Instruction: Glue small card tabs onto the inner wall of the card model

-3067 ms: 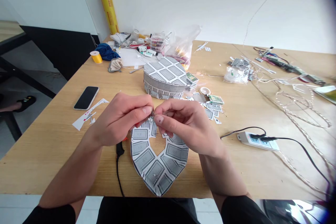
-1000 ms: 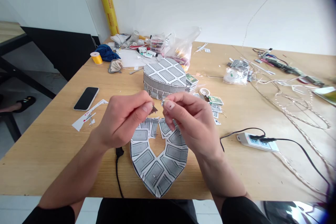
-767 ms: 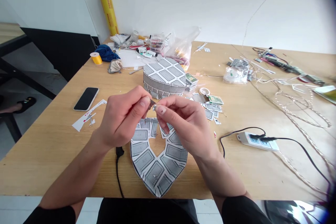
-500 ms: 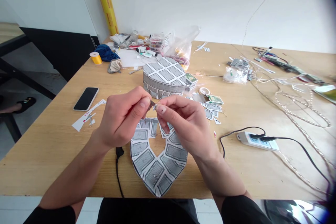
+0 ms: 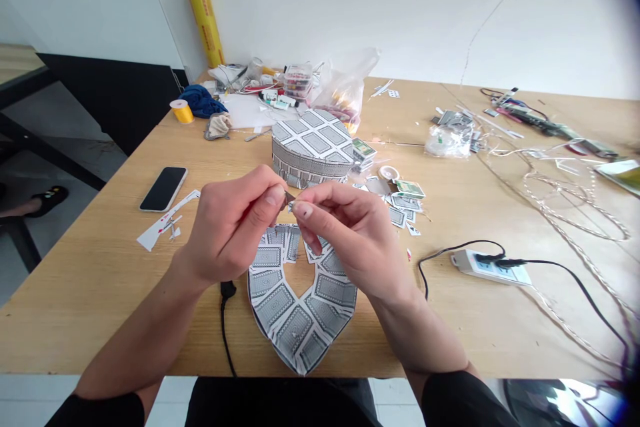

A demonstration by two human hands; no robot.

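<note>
Both hands meet above a heart-shaped ring of patterned playing cards point(image 5: 295, 330) lying at the table's front edge. My left hand point(image 5: 243, 223) is closed, thumb on forefinger, around a small dark pointed piece whose tip shows at the fingertips. My right hand point(image 5: 350, 233) pinches a tiny light-coloured bit against that tip; its exact shape is too small to tell. Just behind the hands stands a box covered in the same cards point(image 5: 313, 140), with a lattice of white lines on top.
A phone point(image 5: 164, 189) and paper scraps point(image 5: 160, 227) lie at left. Scattered cards point(image 5: 400, 203) and a tape roll point(image 5: 389, 173) are right of the box. Farther right are a power strip point(image 5: 493, 268) and tangled cords; plastic bags point(image 5: 345, 90) stand at the back.
The fingertips of my right hand have shifted very slightly left, along the dark piece. My left hand keeps nearly the same place and grip.
</note>
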